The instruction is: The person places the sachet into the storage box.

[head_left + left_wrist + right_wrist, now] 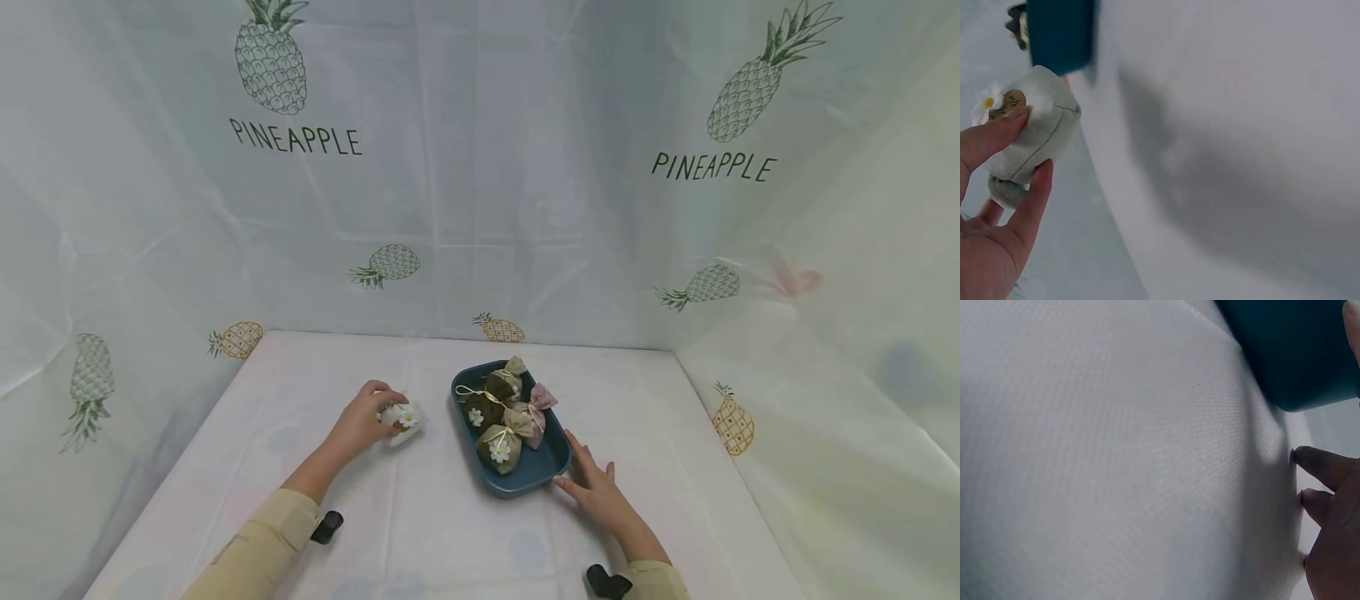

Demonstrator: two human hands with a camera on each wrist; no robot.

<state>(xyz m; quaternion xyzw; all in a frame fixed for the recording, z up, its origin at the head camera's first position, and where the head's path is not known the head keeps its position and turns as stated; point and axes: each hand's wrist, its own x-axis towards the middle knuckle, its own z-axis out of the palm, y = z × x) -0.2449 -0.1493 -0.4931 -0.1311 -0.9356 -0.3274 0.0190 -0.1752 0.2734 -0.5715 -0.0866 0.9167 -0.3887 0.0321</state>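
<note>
My left hand (367, 422) pinches a small pale fabric sachet (1044, 134) between thumb and fingers, to the left of the tray. A white daisy (988, 103) and a brown oval label are on the sachet's side. A dark blue rectangular tray (536, 479) holds several tied sachets: brown and olive ones, two with a white daisy, and a pink sachet (536, 421). My right hand (600, 496) is at the tray's near right corner with fingers spread, its thumb by the wall. The right wrist view shows other fingertips (1316, 503) resting on the tablecloth.
A white cloth with faint pastel dots covers the table (465, 550). Behind it and on both sides hangs a pale curtain (510, 208) printed with pineapples. A dark wrist device (327, 527) sits by the left cuff, another (606, 583) by the right.
</note>
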